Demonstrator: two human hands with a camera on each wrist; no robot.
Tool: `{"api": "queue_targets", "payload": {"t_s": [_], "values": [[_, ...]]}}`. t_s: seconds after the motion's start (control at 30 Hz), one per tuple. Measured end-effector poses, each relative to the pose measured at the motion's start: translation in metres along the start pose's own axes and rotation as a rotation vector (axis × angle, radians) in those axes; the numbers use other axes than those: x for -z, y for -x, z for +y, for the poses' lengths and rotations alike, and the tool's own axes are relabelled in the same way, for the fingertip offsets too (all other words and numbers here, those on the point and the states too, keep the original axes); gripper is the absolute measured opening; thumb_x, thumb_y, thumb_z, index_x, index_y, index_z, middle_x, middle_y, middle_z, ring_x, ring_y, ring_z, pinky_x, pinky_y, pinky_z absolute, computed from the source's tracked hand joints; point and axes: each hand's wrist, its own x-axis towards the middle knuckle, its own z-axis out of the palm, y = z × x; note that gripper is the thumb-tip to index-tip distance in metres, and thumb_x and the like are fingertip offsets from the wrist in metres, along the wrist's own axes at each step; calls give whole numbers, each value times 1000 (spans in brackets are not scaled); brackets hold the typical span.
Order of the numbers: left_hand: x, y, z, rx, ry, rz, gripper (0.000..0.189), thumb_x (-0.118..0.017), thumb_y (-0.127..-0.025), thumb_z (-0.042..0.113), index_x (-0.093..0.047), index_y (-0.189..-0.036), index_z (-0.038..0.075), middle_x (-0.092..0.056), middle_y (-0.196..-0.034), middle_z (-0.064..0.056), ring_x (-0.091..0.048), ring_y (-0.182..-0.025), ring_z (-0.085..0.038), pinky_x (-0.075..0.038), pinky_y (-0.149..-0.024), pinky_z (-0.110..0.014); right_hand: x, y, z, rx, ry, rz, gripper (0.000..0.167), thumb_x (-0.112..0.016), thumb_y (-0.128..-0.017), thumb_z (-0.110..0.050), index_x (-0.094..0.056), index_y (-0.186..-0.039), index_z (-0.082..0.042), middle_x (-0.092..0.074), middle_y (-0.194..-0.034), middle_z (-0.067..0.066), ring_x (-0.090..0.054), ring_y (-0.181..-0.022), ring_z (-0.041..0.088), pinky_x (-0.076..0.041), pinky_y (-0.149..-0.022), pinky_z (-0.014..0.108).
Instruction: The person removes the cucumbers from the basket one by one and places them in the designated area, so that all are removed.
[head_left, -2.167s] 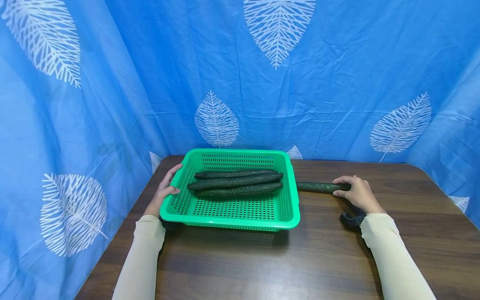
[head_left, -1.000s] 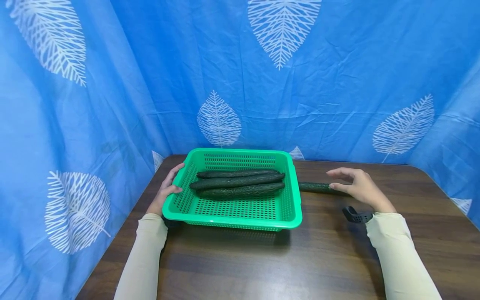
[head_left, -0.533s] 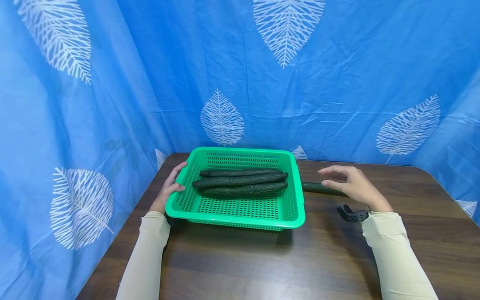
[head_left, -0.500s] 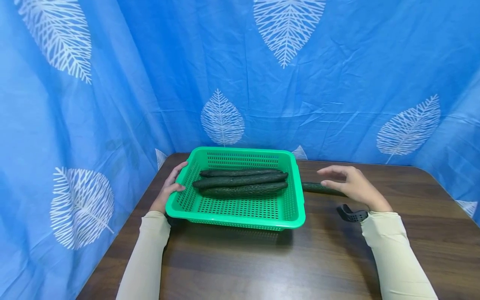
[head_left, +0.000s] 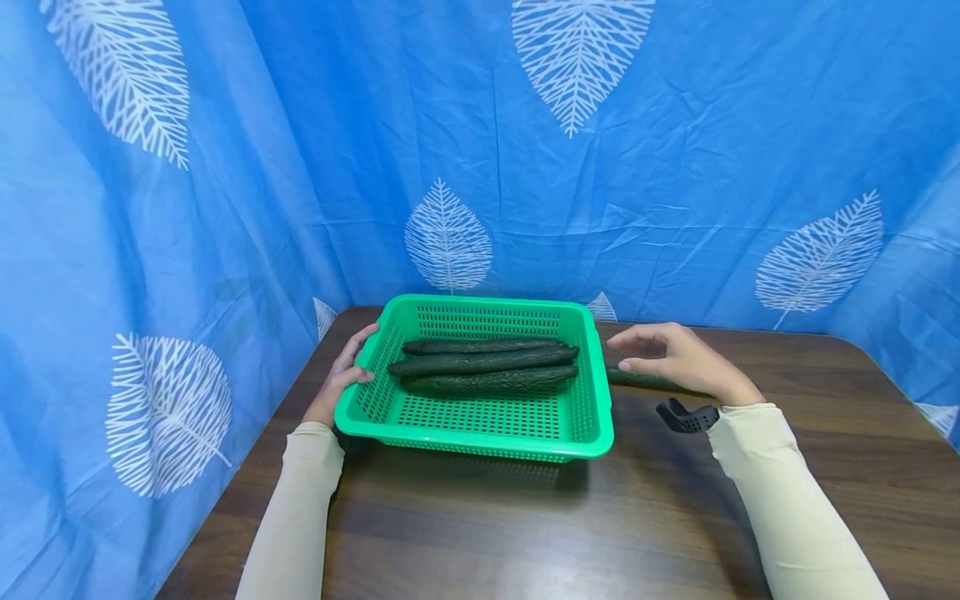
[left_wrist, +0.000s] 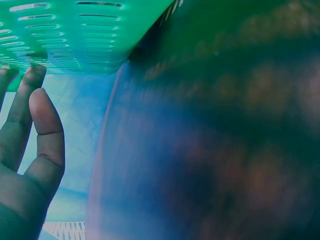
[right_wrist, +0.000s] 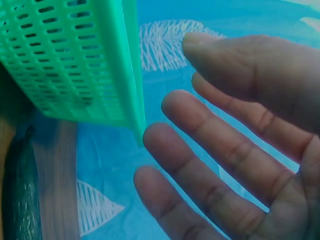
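Three dark green cucumbers [head_left: 483,362] lie side by side in a green plastic basket [head_left: 480,450]. My left hand [head_left: 339,379] touches the basket's left side with fairly straight fingers; in the left wrist view, fingertips [left_wrist: 36,74] meet the slotted wall. Just right of the basket, my right hand [head_left: 678,362] hovers with thumb and fingers apart and nothing between them. Below it another cucumber [head_left: 637,379] lies on the table, partly hidden by the hand and the basket. The right wrist view shows this cucumber [right_wrist: 21,195] low at the left.
A brown wooden table [head_left: 480,533] carries the basket. Blue cloth [head_left: 675,167] with white leaf prints hangs behind it and at the sides. A black strap-like piece [head_left: 686,417] sits at my right wrist.
My right hand has let go of the cucumber on the table, lifted, and moved left to near the basket's right rim. My left hand stays at the basket; the whole view has shifted slightly.
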Motion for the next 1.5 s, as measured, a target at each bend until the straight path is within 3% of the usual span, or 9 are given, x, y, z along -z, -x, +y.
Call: {"api": "queue_targets", "payload": {"t_s": [0.07, 0.1, 0.33, 0.47, 0.63, 0.93, 1.2, 1.4, 1.5], "values": [[-1, 1, 2, 43, -8, 5, 83, -41, -89, -2, -20, -169, -4, -32, -166, -15, -51, -124, -4, -47, -94, -21, -1, -4, 0, 11, -20, -21, 32, -75, -101, -9, -75, -132, -1, -76, -128, 12, -71, -118, 34, -62, -95, 36], [-1, 2, 3, 60, -10, 8, 84, -41, -89, -1, -19, -169, -4, -31, -166, -16, -50, -125, -4, -47, -94, -20, -1, -7, 0, 17, -31, -28, 32, -75, -101, -9, -75, -132, -1, -76, -127, 12, -72, -117, 34, -61, -94, 33], [-1, 0, -1, -37, 18, 11, 80, -42, -88, -5, -26, -166, -7, -52, -145, 8, -51, -105, -9, -36, -74, -29, -6, -22, 0, 9, -125, -93, 36, -75, -101, -8, -72, -135, 5, -75, -129, 19, -71, -122, 37, -60, -96, 27], [-1, 0, 1, -26, 42, 0, 80, -42, -89, -4, -28, -167, -1, -54, -146, 11, -54, -111, -8, -42, -79, -26, -8, -32, -1, 15, -169, -123, 37, -74, -101, -6, -70, -135, 8, -73, -131, 22, -72, -119, 34, -61, -96, 27], [0, 1, 2, -3, 45, 7, 81, -41, -89, -2, -22, -168, -5, -52, -147, 11, -56, -117, -7, -46, -87, -24, -10, -47, -1, -22, -251, -148, 41, -72, -101, -3, -65, -138, 13, -70, -134, 28, -73, -115, 28, -62, -94, 28], [1, 2, 2, 17, 57, -6, 81, -41, -90, -2, -24, -169, 0, -50, -149, 11, -56, -120, -7, -49, -92, -23, -11, -65, -2, -60, -269, -183, 46, -73, -102, -6, -62, -142, 14, -65, -139, 32, -71, -120, 34, -62, -97, 34], [1, -1, 0, -5, 44, -9, 82, -41, -90, -3, -18, -169, -8, -50, -149, 10, -56, -115, -7, -46, -87, -24, -9, -82, -11, -54, -222, -240, 46, -71, -103, -6, -61, -144, 12, -63, -145, 31, -63, -132, 45, -55, -110, 55], [1, -1, 0, 34, 114, -17, 83, -40, -91, -3, -12, -169, -9, -48, -148, 8, -57, -122, -7, -52, -102, -24, -10, -95, -21, -61, -195, -302, 48, -71, -103, -8, -60, -147, 10, -62, -147, 29, -58, -137, 47, -51, -114, 61], [2, -1, 1, 56, 133, -16, 85, -41, -90, -3, -11, -170, -7, -48, -148, 7, -58, -124, -7, -53, -103, -24, -12, -102, -25, -69, -194, -318, 48, -71, -103, -8, -60, -146, 10, -62, -147, 28, -59, -137, 45, -51, -114, 60]]}}
